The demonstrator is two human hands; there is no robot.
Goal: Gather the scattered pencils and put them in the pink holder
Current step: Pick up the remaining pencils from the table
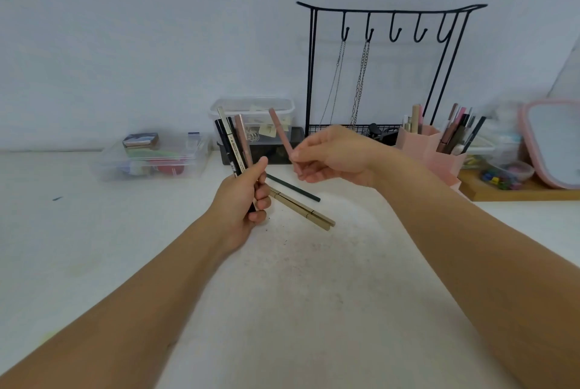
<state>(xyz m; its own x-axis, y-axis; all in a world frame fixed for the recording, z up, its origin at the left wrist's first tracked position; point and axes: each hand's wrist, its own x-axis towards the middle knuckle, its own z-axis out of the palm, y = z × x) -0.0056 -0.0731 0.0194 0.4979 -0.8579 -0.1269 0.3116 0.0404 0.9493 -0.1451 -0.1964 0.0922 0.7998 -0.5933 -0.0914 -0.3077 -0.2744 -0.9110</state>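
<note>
My left hand (241, 203) grips a bundle of several pencils (230, 140), black, cream and pink-brown, held upright above the white table. My right hand (332, 154) pinches a single dusty-pink pencil (281, 134), tilted up and to the left, close beside the bundle. On the table under my hands lie a dark green pencil (295, 188) and two tan pencils (306, 211) side by side. The pink holder (436, 156) stands at the right, behind my right wrist, with several pencils standing in its compartments.
A black wire jewellery stand (389, 68) with hanging chains rises behind the holder. Clear plastic boxes (153, 156) (254, 115) sit at the back. A wooden tray (518, 192) with small beads and a pink-rimmed mirror (552, 140) are at the far right.
</note>
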